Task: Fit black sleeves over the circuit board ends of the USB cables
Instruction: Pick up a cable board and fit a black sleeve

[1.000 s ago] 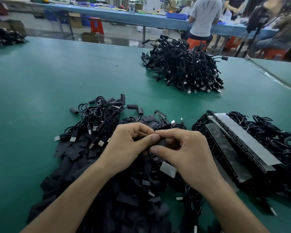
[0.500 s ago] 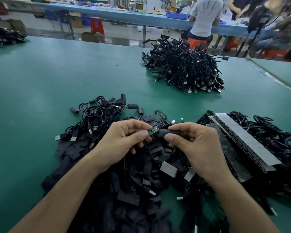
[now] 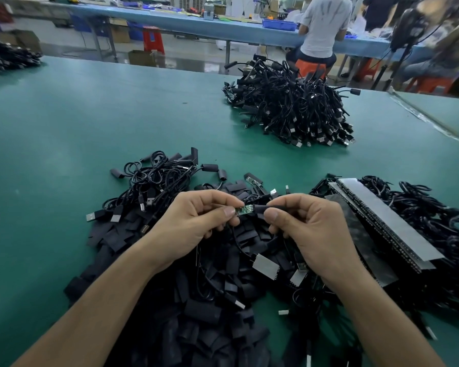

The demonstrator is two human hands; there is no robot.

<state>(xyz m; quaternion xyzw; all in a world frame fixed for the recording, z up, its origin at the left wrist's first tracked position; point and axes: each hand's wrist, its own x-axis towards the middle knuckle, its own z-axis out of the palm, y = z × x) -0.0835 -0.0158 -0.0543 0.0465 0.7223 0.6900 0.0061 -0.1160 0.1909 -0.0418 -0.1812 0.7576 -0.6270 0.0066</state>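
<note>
My left hand (image 3: pixel 196 223) pinches a small green circuit board (image 3: pixel 244 210) at the end of a black USB cable, between thumb and fingers. My right hand (image 3: pixel 308 229) pinches a black sleeve (image 3: pixel 270 208) whose open mouth meets the right end of the board. Most of the board shows bare between my hands. The cable hangs down below my hands over a heap of flat black sleeves (image 3: pixel 196 313).
The green table (image 3: pixel 64 133) holds a loose bunch of cables (image 3: pixel 154 181) at the left, a big pile of cables (image 3: pixel 294 107) farther back, and strips of cables on grey backing (image 3: pixel 382 218) at the right. People sit at a blue bench beyond.
My hands have drawn apart from a tight clasp, and the green board has come into view between them. The sleeve's mouth now sits at the board's right end.
</note>
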